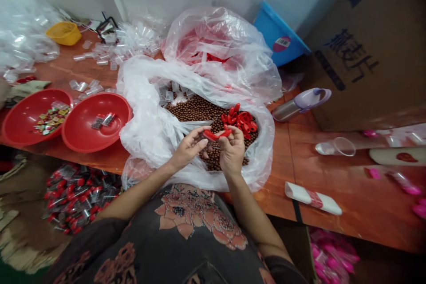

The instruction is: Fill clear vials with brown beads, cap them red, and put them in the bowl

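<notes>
Glossy red curved plastic piece (pixel 216 134), pinched between left hand (pixel 187 148) and right hand (pixel 233 151), above brown beads (pixel 196 108)

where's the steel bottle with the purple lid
In the head view the steel bottle lies on its side on the wooden table, right of the clear plastic bag and just in front of the cardboard box.

I'm looking in on a cramped small-goods workshop — a long reddish-brown wooden tabletop (pixel 293 173) piled with a clear polythene bag (pixel 143 97) of small brown beads (pixel 196 108), round red plastic bowls (pixel 83 111) of small parts — and a large brown cardboard carton (pixel 366 66) alongside.
</notes>
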### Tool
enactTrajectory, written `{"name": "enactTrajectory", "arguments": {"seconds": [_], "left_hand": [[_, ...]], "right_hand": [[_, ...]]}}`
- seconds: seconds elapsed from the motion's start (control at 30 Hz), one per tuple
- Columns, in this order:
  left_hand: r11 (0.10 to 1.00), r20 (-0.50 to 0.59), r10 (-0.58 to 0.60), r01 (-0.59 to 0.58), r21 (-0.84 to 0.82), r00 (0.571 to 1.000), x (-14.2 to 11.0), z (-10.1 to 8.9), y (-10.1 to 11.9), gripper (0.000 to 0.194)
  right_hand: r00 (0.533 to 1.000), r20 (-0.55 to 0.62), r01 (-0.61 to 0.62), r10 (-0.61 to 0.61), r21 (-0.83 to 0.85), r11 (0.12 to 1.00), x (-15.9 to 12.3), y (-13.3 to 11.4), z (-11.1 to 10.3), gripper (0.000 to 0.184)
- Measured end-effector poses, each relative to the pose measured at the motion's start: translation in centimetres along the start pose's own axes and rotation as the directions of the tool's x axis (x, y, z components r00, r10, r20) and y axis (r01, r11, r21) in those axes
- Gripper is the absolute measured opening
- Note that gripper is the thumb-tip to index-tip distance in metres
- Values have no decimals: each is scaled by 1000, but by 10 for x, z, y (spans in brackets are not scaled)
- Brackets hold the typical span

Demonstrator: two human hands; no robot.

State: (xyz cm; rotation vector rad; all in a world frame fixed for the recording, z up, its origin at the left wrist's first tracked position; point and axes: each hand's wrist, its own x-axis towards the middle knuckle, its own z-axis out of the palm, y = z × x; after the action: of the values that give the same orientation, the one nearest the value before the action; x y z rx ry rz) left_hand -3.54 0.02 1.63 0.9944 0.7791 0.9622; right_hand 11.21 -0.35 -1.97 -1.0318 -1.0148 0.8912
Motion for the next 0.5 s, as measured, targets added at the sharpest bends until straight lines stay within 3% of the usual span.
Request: {"name": "enactTrajectory", "arguments": {"seconds": [0.1, 0.17, 0.23, 0.3, 0.37, 0.5], "left_hand": [[999, -28, 5, -4, 43, 1000, 1, -4, 1, 68], [998, -41, 9, -6, 70, 999, 2, -7, 3, 74], [997, -50, 2, 2, 83, 999, 4, -9, 6, 77], [997, -69, -16, 21, 78, 998, 5, -10, 8, 73], [998, -116, -50, 54, 36, 992, 8, -9, 9, 66], [969, -152, -246, 237, -75, 957, 16, -9, 1, 69]], "right_hand": [[977, 212, 78, -34, -202, 976, 10, -11, -7, 29], [905, 418, 252, -81, -374, 893, 13, -18, -12, 41], [832, 540, 434, -123, -498, 751, 13, -22, -15, 61], [791, 591, 552, -158, -579, 601, 12, -22, -15, 71], [763, 621, 619, -181, -619, 485, 11, -19, -12, 69], [707, 684, 694, -181, -621, 365, 11, -15, -2, 66]]}}
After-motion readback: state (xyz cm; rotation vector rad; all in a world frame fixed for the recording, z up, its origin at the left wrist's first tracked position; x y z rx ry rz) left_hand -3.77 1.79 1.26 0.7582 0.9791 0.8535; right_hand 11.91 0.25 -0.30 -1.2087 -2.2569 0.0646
